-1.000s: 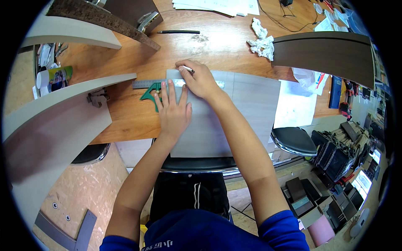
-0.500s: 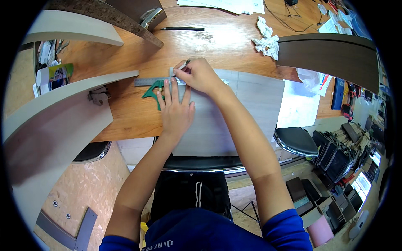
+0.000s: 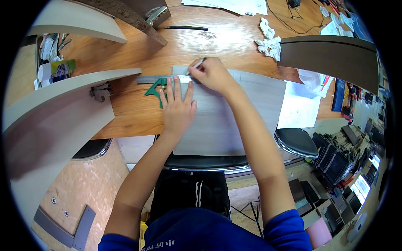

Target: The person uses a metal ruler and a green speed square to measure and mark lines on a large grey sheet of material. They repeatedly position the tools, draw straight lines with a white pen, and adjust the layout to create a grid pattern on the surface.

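A grey flat board (image 3: 213, 129) lies on the wooden table and overhangs its near edge. Across its far part rests the steel blade (image 3: 150, 79) of a combination square, whose green head (image 3: 155, 88) sits against the board's left edge. With fingers spread flat, my left hand (image 3: 179, 113) presses on the blade and the board. My right hand (image 3: 213, 76) pinches a slim pale pen (image 3: 200, 63) with a dark upper end; its lower end meets the board by the blade's far edge. My right fingers partly cover the blade's right end.
Pale panels (image 3: 63, 90) with a metal hinge (image 3: 101, 92) stand at left. A black pencil (image 3: 186, 28) lies beyond the board. Crumpled tissue (image 3: 269, 44) touches a dark panel (image 3: 328, 56) at right. White paper (image 3: 299, 104) and a black stool (image 3: 296, 141) are beside the board.
My right hand has moved to the right along the blade with the pen, away from my left fingertips. My left hand stays spread on the blade.
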Available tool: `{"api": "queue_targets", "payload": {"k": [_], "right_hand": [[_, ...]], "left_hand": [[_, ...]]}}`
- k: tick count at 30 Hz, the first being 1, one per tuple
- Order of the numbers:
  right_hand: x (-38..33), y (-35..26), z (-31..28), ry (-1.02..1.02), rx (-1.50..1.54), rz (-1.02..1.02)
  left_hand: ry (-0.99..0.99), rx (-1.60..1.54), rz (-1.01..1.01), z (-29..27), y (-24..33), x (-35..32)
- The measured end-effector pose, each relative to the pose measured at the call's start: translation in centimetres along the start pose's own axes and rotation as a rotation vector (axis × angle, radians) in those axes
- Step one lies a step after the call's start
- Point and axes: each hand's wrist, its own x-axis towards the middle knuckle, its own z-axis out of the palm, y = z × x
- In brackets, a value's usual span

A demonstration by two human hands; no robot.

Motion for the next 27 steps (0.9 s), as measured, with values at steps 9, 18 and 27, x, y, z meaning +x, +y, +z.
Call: {"api": "queue_targets", "payload": {"k": [9,18,27], "right_hand": [[-3.1,1.4,-4.2,0.013,-0.031,0.144],[-4.1,1.9,-6.3,0.037,-0.059,0.181],[-1.5,1.1,-2.5,0.034,-0.043,0.047]], "left_hand": [[0.037,-0.024,0.022,-0.3,0.0,-0.1],[0.072,0.004,0.033,-0.2,0.2,-0.2],[0.041,0.050,0.029,-0.2,0.1,-0.1]]}}
